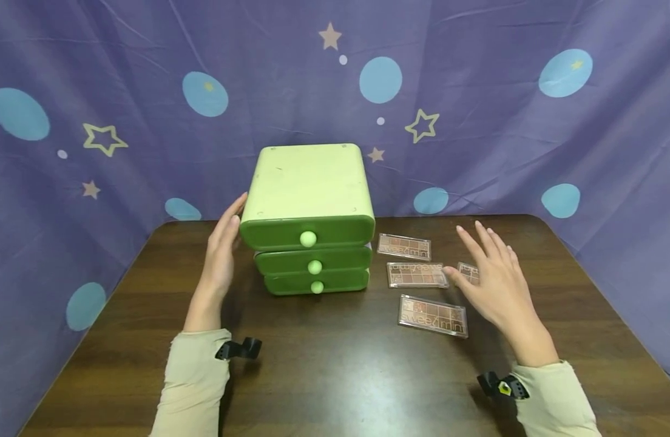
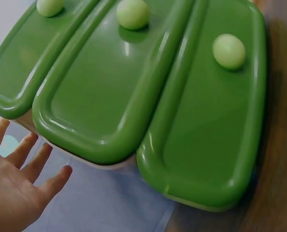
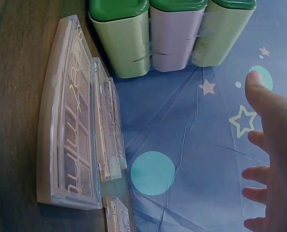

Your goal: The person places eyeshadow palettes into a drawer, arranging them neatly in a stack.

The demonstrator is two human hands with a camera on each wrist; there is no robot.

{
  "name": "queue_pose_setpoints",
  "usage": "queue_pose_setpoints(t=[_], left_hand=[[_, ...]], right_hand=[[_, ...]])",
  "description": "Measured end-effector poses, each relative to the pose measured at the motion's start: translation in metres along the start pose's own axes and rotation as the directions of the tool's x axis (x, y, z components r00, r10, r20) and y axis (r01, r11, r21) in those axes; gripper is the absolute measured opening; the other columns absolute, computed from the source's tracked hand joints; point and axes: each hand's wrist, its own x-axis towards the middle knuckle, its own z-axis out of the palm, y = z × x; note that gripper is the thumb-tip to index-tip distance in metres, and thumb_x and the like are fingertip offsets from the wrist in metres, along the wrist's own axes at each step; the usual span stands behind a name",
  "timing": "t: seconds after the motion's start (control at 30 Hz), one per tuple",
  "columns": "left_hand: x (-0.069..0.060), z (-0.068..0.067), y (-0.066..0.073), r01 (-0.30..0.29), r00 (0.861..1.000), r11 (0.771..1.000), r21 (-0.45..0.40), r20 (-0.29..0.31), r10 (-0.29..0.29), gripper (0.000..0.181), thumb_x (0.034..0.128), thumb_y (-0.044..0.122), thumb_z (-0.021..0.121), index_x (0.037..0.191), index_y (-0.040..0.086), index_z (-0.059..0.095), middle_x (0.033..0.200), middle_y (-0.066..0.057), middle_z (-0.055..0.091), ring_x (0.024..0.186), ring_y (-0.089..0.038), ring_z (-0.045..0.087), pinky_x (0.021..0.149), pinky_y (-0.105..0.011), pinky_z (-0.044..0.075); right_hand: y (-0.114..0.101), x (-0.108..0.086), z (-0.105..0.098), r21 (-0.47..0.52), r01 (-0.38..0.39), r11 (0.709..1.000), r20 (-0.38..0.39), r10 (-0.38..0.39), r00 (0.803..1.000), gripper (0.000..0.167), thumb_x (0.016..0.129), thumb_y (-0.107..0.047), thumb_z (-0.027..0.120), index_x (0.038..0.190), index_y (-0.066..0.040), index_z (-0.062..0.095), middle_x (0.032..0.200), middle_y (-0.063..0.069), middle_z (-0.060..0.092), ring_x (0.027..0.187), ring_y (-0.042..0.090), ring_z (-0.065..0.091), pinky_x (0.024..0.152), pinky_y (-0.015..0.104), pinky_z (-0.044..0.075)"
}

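A small three-drawer chest (image 1: 307, 182) has a pale green top, dark green drawer fronts and round light green knobs (image 2: 132, 14). All its drawers look closed. Along its left side lies my left hand (image 1: 219, 258), fingers extended; whether the fingertips touch the chest, I cannot tell. My right hand (image 1: 499, 285) is spread over the right part of the table, holding nothing. Beneath and beside it are several clear-lidded eyeshadow palettes: a front one (image 1: 433, 315), a middle one (image 1: 414, 276), a back one (image 1: 405, 246), and one (image 1: 468, 271) partly hidden by the hand.
Everything stands on a dark wooden table (image 1: 324, 364). A purple-blue curtain (image 1: 291, 79) with stars and blue spots hangs directly behind it. Seen from the right wrist, the chest's side (image 3: 172, 43) has a lilac middle section between pale green ones.
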Motion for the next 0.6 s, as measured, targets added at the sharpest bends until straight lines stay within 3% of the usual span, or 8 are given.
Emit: queue_pose_setpoints(t=[0.17,0.4,0.6], left_hand=[[-0.001,0.001,0.0,0.057,0.998,0.993,-0.102,-0.017,-0.059,0.049,0.1059,0.033,0.042,0.152,0.016,0.042,0.154,-0.005,0.039,0.14,-0.019,0.034,0.111,-0.047,0.029],[-0.001,0.002,0.003,0.062,0.998,0.993,-0.105,-0.018,-0.064,0.048,0.1061,0.032,0.043,0.151,0.016,0.044,0.152,-0.005,0.042,0.138,-0.018,0.037,0.107,-0.043,0.033],[-0.003,0.001,0.008,0.059,0.998,0.995,-0.08,-0.022,-0.06,0.046,0.106,0.032,0.045,0.149,0.016,0.046,0.149,-0.003,0.046,0.136,-0.017,0.04,0.104,-0.037,0.036]], right_hand=[[0.0,-0.001,0.003,0.012,0.012,1.0,-0.024,-0.012,1.0,0.076,0.094,-0.052,0.06,0.158,-0.027,0.027,0.161,0.016,0.025,0.145,0.039,0.022,0.114,0.063,0.016],[-0.008,-0.002,0.002,0.046,0.1,0.994,-0.118,-0.094,0.989,0.07,0.093,-0.045,0.066,0.153,-0.023,0.039,0.158,0.01,0.035,0.137,0.04,0.037,0.11,0.06,0.027],[-0.026,-0.004,-0.004,0.095,0.17,0.981,-0.15,-0.155,0.977,0.067,0.088,-0.028,0.076,0.148,-0.019,0.047,0.146,0.008,0.051,0.128,0.034,0.05,0.101,0.055,0.041]])
